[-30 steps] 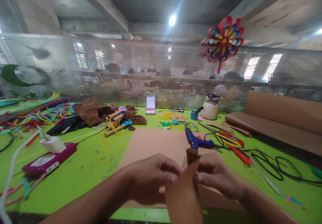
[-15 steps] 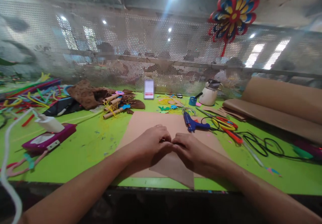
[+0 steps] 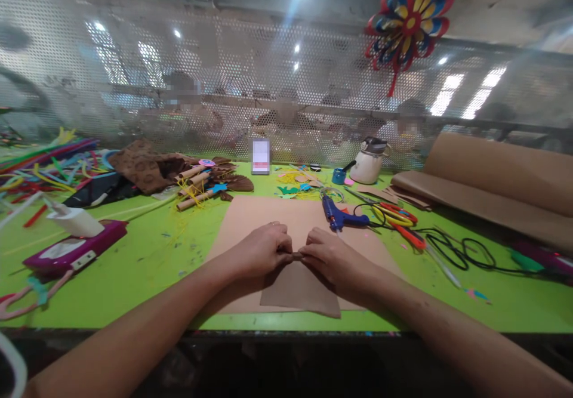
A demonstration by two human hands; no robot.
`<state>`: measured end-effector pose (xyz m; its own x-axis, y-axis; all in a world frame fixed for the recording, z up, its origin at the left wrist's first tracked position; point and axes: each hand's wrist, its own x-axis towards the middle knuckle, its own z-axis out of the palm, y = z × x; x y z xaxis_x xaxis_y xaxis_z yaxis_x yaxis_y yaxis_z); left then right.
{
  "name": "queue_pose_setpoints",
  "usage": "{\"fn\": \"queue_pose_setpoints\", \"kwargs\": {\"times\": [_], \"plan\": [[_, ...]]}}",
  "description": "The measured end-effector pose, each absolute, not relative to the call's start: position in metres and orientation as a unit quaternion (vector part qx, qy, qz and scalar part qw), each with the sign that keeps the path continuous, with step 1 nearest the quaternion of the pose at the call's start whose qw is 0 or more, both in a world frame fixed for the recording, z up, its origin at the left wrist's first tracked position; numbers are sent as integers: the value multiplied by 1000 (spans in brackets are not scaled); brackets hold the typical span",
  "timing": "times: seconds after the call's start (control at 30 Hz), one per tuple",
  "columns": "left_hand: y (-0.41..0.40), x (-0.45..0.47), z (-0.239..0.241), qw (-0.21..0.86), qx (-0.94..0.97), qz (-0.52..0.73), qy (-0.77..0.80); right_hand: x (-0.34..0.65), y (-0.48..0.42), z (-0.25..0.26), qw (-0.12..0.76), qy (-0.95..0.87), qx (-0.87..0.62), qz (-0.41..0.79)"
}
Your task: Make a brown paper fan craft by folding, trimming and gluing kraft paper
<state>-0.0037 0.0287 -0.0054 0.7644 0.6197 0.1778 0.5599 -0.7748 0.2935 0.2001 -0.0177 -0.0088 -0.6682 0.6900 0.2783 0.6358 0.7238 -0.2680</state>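
Both hands pinch the far edge of a piece of brown paper [image 3: 301,290], where a narrow strip looks rolled or folded over between them. My left hand [image 3: 266,247] closes on the left part of that edge, a ring showing on one finger. Close by, my right hand [image 3: 333,256] grips the right part with fingers bent. The rest of the brown paper lies flat toward me, over a larger tan sheet [image 3: 250,213] on the green table. A blue glue gun [image 3: 342,214] rests on the tan sheet just beyond my right hand.
At the left sit a purple power strip [image 3: 78,252] and colourful pipe cleaners [image 3: 54,165]. Small paper rolls [image 3: 192,186] lie behind. A phone [image 3: 260,156] stands at the back. To the right are scissors [image 3: 403,225], a black cord [image 3: 465,255] and a large folded brown sheet [image 3: 492,177].
My hands have moved slightly apart, and a narrow folded or rolled edge now shows between them. The brown paper lies a little flatter. The whole view has shifted slightly.
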Motion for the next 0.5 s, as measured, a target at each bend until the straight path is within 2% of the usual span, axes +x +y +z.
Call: {"fn": "queue_pose_setpoints", "kwargs": {"times": [0.5], "plan": [[16, -5, 6, 112, 929, 115, 333, 221, -21, -17, 189, -908, -368, 62]]}}
